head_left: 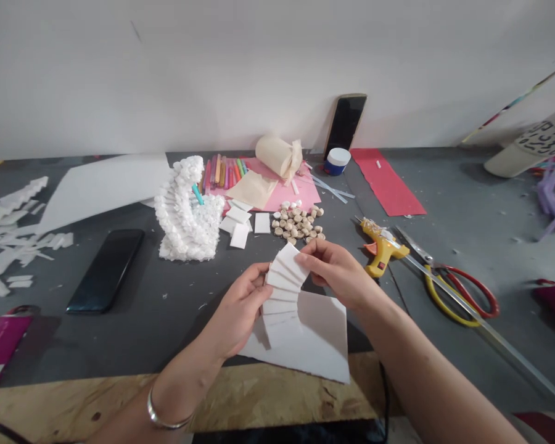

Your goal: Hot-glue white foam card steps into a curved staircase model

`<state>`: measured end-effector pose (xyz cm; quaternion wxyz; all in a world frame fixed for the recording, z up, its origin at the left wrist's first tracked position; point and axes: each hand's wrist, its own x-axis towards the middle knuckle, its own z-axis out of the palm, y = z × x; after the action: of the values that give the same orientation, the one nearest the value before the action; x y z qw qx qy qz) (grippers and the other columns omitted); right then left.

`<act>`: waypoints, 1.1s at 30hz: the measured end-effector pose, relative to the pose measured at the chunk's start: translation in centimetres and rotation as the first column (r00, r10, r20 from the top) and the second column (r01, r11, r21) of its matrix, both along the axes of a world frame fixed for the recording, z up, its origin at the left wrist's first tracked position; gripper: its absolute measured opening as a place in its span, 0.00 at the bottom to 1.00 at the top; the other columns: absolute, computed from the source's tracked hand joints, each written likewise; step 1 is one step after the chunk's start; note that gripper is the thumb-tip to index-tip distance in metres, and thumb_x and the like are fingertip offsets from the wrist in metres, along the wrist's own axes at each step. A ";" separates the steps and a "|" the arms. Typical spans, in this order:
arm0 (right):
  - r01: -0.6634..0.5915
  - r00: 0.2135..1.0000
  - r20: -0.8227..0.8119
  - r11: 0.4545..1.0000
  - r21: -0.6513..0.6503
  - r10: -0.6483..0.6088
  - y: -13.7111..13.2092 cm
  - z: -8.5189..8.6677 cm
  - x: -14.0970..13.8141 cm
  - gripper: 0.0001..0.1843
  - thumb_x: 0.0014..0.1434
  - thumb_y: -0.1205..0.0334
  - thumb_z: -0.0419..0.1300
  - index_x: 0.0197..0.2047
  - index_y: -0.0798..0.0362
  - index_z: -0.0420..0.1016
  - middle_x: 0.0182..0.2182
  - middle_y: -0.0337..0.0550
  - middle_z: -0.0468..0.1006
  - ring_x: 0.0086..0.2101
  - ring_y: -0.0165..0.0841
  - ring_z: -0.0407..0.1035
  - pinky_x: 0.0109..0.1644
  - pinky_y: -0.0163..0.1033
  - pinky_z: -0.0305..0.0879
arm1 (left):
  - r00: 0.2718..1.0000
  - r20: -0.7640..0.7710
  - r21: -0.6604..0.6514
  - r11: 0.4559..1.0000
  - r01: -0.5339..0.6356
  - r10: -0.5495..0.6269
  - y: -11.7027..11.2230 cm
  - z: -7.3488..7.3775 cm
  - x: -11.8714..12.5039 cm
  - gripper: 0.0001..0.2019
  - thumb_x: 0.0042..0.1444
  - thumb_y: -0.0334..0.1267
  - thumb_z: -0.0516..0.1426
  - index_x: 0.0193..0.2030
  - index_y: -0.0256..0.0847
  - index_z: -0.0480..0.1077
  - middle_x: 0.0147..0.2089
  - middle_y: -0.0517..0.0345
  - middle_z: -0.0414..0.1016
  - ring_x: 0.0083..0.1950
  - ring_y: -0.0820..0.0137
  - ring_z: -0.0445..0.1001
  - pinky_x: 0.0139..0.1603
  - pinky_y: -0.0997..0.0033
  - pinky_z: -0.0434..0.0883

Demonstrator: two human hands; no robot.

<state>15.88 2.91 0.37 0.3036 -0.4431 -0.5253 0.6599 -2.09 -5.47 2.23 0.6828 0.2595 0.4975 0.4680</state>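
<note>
A curved strip of overlapping white rectangular pieces (284, 288), fanned like steps, is held up between my two hands. My left hand (245, 308) grips its left edge between thumb and fingers. My right hand (335, 268) pinches the top piece at its upper right corner. Beneath the strip lies a white sheet (321, 339) at the table's front edge. Several loose white rectangles (239, 235) lie just beyond my hands, beside a heap of small beige rolled coils (297, 225). To their left stands a curved white model (185, 216) covered in crumpled tufts, with a teal stick in it.
A yellow glue gun (382, 248) and scissors (460, 293) lie to the right, with a long clear glue stick (494, 339) across the scissors. A phone (105, 270) lies left; another (345, 126) leans on the wall. Markers (224, 172), a small jar (337, 161) and white scraps (9, 240) lie around.
</note>
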 end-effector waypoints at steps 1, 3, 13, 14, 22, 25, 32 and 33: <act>0.007 1.000 0.009 1.000 0.007 -0.007 0.0 -0.1 0.0 0.18 0.54 0.46 0.66 0.32 0.51 0.67 0.24 0.33 0.66 0.21 0.24 0.53 0.22 0.34 0.46 | 1.000 0.004 -0.001 1.000 0.000 0.000 0.0 0.0 0.0 0.17 0.55 0.34 0.59 0.53 0.41 0.70 0.46 0.51 0.77 0.45 0.65 0.74 0.42 0.68 0.68; 0.015 1.000 0.026 1.000 0.021 -0.016 0.0 -0.2 -0.1 0.18 0.54 0.47 0.66 0.31 0.51 0.67 0.23 0.33 0.65 0.21 0.24 0.53 0.22 0.34 0.46 | 1.000 0.008 -0.006 1.000 0.002 -0.001 -0.1 0.0 0.1 0.18 0.56 0.34 0.58 0.54 0.41 0.70 0.47 0.51 0.77 0.45 0.65 0.74 0.42 0.68 0.68; 0.035 0.999 0.024 0.998 0.043 -0.036 -0.1 -0.2 -0.2 0.17 0.55 0.49 0.66 0.30 0.51 0.66 0.22 0.32 0.66 0.20 0.23 0.54 0.23 0.34 0.47 | 1.000 0.019 0.009 1.000 -0.008 0.008 0.0 0.0 0.2 0.17 0.56 0.33 0.58 0.53 0.40 0.69 0.46 0.52 0.77 0.44 0.67 0.74 0.41 0.70 0.68; 0.034 0.999 0.024 0.998 0.044 -0.035 -0.1 -0.2 -0.2 0.17 0.55 0.49 0.66 0.30 0.51 0.66 0.22 0.32 0.66 0.20 0.23 0.54 0.23 0.34 0.47 | 1.000 0.018 0.009 1.000 -0.005 0.005 0.0 0.0 0.2 0.17 0.56 0.33 0.58 0.53 0.40 0.69 0.46 0.52 0.77 0.44 0.67 0.74 0.40 0.70 0.68; 0.033 0.999 0.032 0.998 0.058 -0.035 0.0 -0.3 -0.1 0.17 0.54 0.49 0.66 0.30 0.52 0.66 0.21 0.31 0.66 0.20 0.22 0.54 0.23 0.33 0.48 | 1.000 -0.005 -0.008 1.000 0.020 -0.020 0.0 -0.2 0.0 0.17 0.58 0.33 0.57 0.55 0.41 0.68 0.47 0.53 0.76 0.42 0.68 0.74 0.37 0.71 0.68; 0.037 0.999 0.023 0.997 0.062 -0.039 0.0 -0.4 -0.1 0.16 0.55 0.49 0.66 0.30 0.52 0.66 0.22 0.30 0.66 0.20 0.22 0.55 0.23 0.33 0.48 | 1.000 -0.003 -0.004 1.000 0.014 -0.014 0.1 -0.2 0.1 0.17 0.58 0.33 0.56 0.54 0.41 0.68 0.47 0.53 0.76 0.42 0.68 0.74 0.38 0.70 0.68; 0.034 0.999 0.013 0.998 0.060 -0.035 0.1 -0.4 -0.2 0.16 0.55 0.50 0.66 0.30 0.52 0.67 0.22 0.30 0.65 0.21 0.22 0.55 0.24 0.33 0.49 | 1.000 0.004 -0.015 1.000 0.003 -0.003 0.0 0.1 0.1 0.16 0.57 0.33 0.56 0.53 0.41 0.68 0.45 0.54 0.76 0.40 0.69 0.74 0.37 0.71 0.68; 0.034 0.999 0.012 0.998 0.058 -0.035 0.1 -0.4 -0.2 0.16 0.55 0.50 0.66 0.30 0.52 0.67 0.22 0.30 0.65 0.21 0.22 0.55 0.24 0.33 0.49 | 1.000 0.006 -0.013 1.000 0.001 -0.001 0.0 0.1 0.1 0.16 0.57 0.33 0.57 0.53 0.40 0.68 0.45 0.53 0.77 0.40 0.69 0.74 0.37 0.71 0.68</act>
<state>15.72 2.97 -0.08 0.3240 -0.4476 -0.5383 0.6363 -2.00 -5.45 2.30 0.6862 0.2537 0.4984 0.4652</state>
